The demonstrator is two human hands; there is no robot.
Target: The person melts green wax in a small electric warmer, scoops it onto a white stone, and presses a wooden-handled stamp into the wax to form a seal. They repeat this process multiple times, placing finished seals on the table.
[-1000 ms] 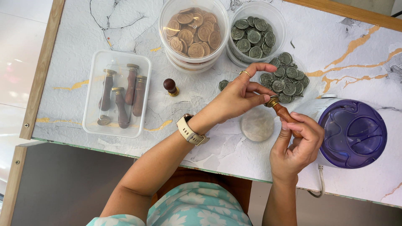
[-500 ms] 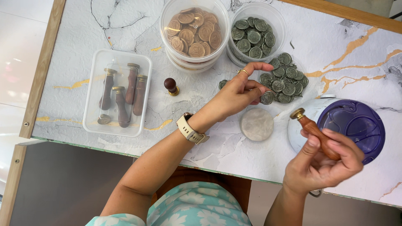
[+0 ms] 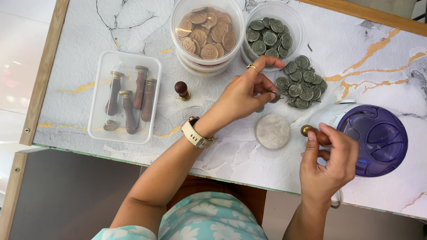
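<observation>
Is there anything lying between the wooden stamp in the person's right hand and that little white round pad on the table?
Nothing visible does. The right hand holds the stamp just right of the white round pad, with only bare marble tabletop between them. The left hand pinches a green seal above the pad, off that path.

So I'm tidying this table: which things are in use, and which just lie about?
In use:
left hand pinching a grey-green seal
right hand holding a wooden-handled stamp

Lying about:
tub of stamps
lone stamp
white disc
purple-lidded pot
</observation>
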